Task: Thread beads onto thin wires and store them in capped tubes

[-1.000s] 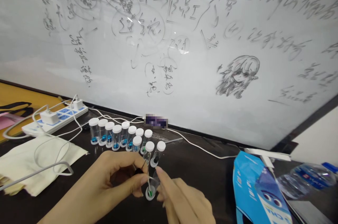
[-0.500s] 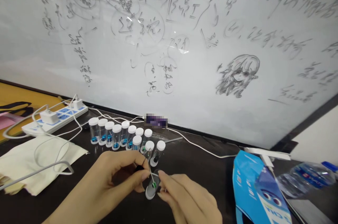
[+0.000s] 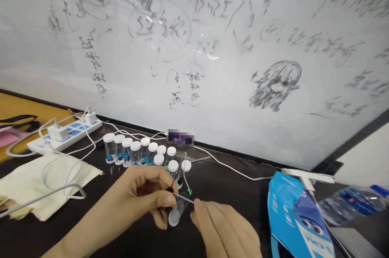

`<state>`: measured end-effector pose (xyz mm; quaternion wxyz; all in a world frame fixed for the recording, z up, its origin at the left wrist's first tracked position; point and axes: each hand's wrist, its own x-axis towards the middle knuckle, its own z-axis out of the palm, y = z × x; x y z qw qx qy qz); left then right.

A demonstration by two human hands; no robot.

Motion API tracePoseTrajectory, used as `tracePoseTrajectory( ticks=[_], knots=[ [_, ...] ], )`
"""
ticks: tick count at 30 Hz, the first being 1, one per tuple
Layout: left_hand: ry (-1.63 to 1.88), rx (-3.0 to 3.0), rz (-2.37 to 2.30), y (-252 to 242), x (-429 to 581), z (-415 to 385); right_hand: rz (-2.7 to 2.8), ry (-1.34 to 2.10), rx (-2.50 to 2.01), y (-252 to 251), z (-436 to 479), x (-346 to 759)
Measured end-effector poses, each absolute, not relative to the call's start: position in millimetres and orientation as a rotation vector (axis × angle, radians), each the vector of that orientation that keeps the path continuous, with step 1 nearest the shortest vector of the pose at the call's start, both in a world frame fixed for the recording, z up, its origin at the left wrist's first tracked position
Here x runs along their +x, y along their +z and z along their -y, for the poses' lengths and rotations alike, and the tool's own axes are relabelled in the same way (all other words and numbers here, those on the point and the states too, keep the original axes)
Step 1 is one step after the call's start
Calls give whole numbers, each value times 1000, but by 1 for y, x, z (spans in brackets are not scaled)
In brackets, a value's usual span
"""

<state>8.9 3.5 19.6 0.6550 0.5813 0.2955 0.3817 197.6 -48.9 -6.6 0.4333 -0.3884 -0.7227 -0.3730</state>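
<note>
My left hand [image 3: 146,199] pinches a small black piece [image 3: 168,198] with thin wires rising from it. My right hand [image 3: 225,225] is closed on the end of a thin light rod [image 3: 184,198] that reaches across to the left fingertips. A green bead [image 3: 190,191] hangs on a bent wire just above the rod. Between and behind the hands a clear vial [image 3: 174,215] lies on the dark table, its pale round end toward me. Several white-capped vials [image 3: 135,150], some with blue pieces inside, stand beyond my left hand.
A white power strip [image 3: 75,130] with cables and a cream cloth [image 3: 51,185] are at the left. On the right are a blue packet [image 3: 284,209] and a plastic bottle [image 3: 352,205]. A whiteboard [image 3: 212,79] with writing stands behind the dark table [image 3: 237,193].
The green bead has moved up and right, away from the vial. My right hand has shifted slightly right, apart from my left, showing more of the rod.
</note>
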Motion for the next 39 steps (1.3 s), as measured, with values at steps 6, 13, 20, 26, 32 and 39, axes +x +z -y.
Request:
tracePoseTrajectory(
  ticks=[6, 13, 20, 26, 32, 39],
  knots=[
    [894, 1289, -637, 19, 6, -13, 1797, -1086, -944, -8, 47, 201],
    [1111, 1353, -739, 28, -18, -24, 2115, -1007, -1116, 9, 33, 230],
    [1127, 1443, -769, 23, -18, -17, 2493, -764, -1412, -7, 11, 218],
    [1103, 1449, -746, 22, -18, -20, 2586, -672, -1357, -18, 12, 203],
    [1133, 1464, -718, 29, -17, -15, 2485, -704, -1325, -2, 18, 221],
    [1156, 1408, -658, 29, -17, -15, 2271, -712, -1650, 11, 30, 267]
  ],
)
